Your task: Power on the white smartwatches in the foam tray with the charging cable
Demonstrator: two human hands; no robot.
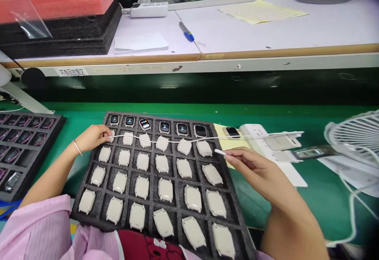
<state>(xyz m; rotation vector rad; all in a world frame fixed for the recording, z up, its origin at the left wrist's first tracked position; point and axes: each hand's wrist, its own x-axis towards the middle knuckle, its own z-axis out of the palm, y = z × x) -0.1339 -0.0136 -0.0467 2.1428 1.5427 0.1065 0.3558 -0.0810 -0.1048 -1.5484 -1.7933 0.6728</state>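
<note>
In front of me lies a dark foam tray (149, 134) divided into compartments. Its far row holds smartwatches (165, 127) with screens up, several of them lit; the nearer rows hold pale watch cases (165, 190) lying back up. At the left end of the second row, my left hand (96, 136) is closed, fingertips pinching the end of a white cable (171, 141) against a watch case. That cable runs across the tray to the right. Beside the tray's right edge, my right hand (251, 163) is closed on a slim white stick (220, 151), its tip pointing left.
Right of the tray are a smartwatch (232, 132) on yellow paper, a white power strip (254, 131) with plugged-in adapters (280, 142), and a white fan (355, 137). Another foam tray (29, 157) sits left. A shelf (237, 34) behind carries foam sheets (59, 3) and a blue-handled cutter (186, 31).
</note>
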